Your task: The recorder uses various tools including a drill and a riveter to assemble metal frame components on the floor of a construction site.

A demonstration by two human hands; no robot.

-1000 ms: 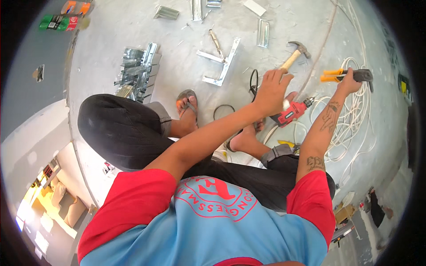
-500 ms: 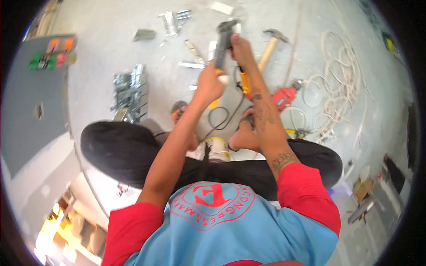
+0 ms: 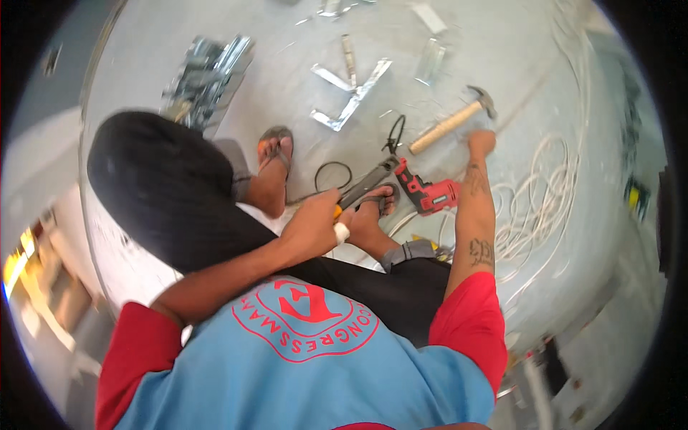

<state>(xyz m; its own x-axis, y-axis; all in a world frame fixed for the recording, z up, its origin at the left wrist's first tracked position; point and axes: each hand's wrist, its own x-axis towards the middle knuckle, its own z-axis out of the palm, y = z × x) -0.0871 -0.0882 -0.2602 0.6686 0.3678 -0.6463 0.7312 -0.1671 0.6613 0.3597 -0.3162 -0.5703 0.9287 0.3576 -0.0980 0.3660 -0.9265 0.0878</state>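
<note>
Two bare hands work over a pale concrete floor [image 3: 502,57], the person seated with sandalled feet [image 3: 276,143] drawn in. Closed around the yellow-ended grip of a long dark grey hand tool [image 3: 365,185] is the left hand [image 3: 315,226]; the tool's slim body slants up and to the right, its tip ending just beside a red power drill [image 3: 428,193] that lies on the floor near the right forearm. The right hand [image 3: 481,142] is stretched well forward and rests on the floor, fingers curled — whether it grips anything cannot be told — just below a wooden-handled hammer [image 3: 453,122] with a steel head. Loose white cable [image 3: 537,208] coils beside that arm, and bent metal brackets [image 3: 351,100] lie further out toward the floor's far edge
</note>
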